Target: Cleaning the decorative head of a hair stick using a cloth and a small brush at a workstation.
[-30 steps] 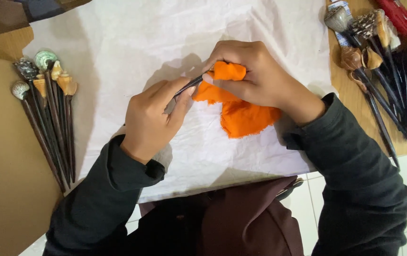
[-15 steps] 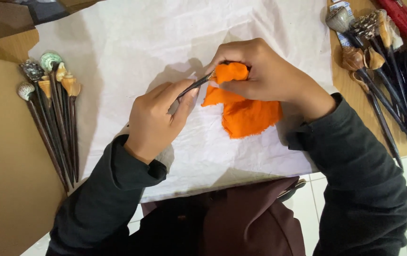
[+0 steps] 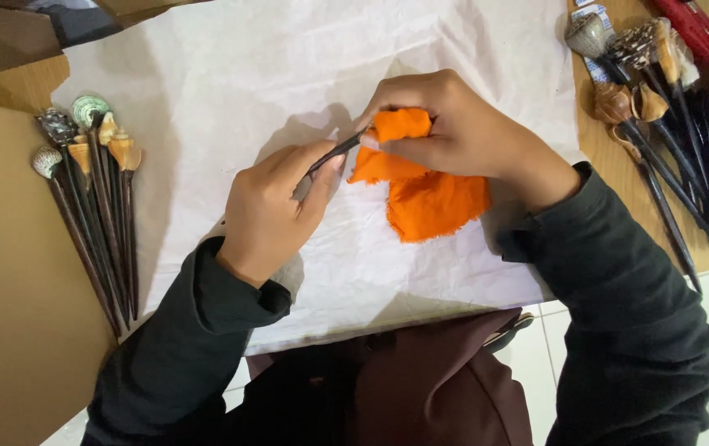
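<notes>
Here, white paper sheet over brown surface, tiled floor, left hand fingers pinching dark stick, right hand fingers gripping orange cloth

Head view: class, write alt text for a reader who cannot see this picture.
Over white paper, a person's left hand holds a thin dark stick while the right hand wraps an orange cloth around its end. Dark shell-topped sticks lie at left, and more such sticks at right.

Small blue-white label strip top right, under shell sticks.
</notes>
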